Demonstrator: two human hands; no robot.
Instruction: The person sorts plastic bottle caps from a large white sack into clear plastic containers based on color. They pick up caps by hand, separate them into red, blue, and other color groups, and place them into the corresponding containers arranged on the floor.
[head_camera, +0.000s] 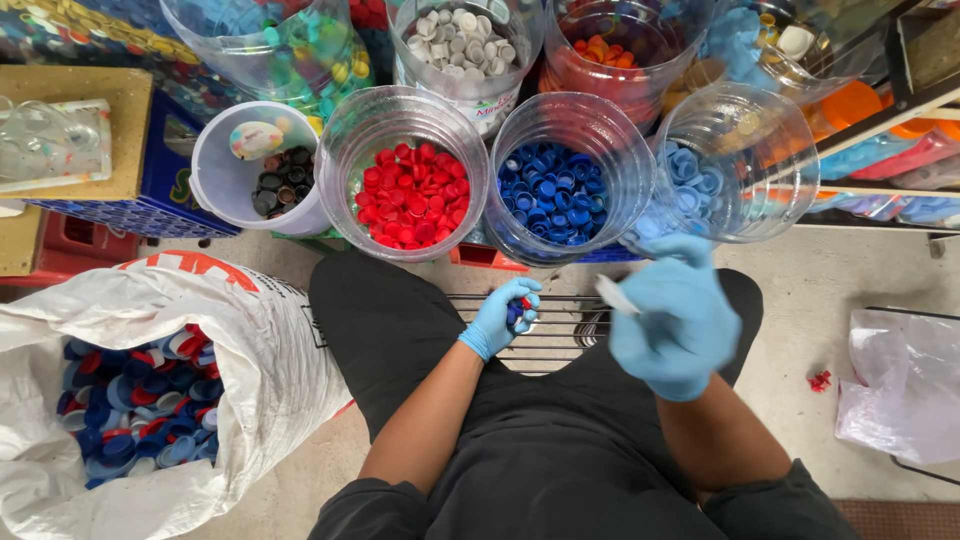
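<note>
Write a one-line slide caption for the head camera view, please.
Gloved left hand holds bottle caps, right hand a white piece, above colour-sorted cap tubs.

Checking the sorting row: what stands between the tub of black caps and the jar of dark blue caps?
In the head view, the clear jar of red caps.

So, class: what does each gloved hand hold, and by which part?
The left hand cups a few bottle caps, blue and red, in its curled fingers. The right hand pinches a small white piece by one end; it is blurred.

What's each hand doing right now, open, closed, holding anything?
Left hand: closed around several bottle caps, blue and red.
Right hand: blurred, pinching a small white piece; what it is cannot be told.
</note>
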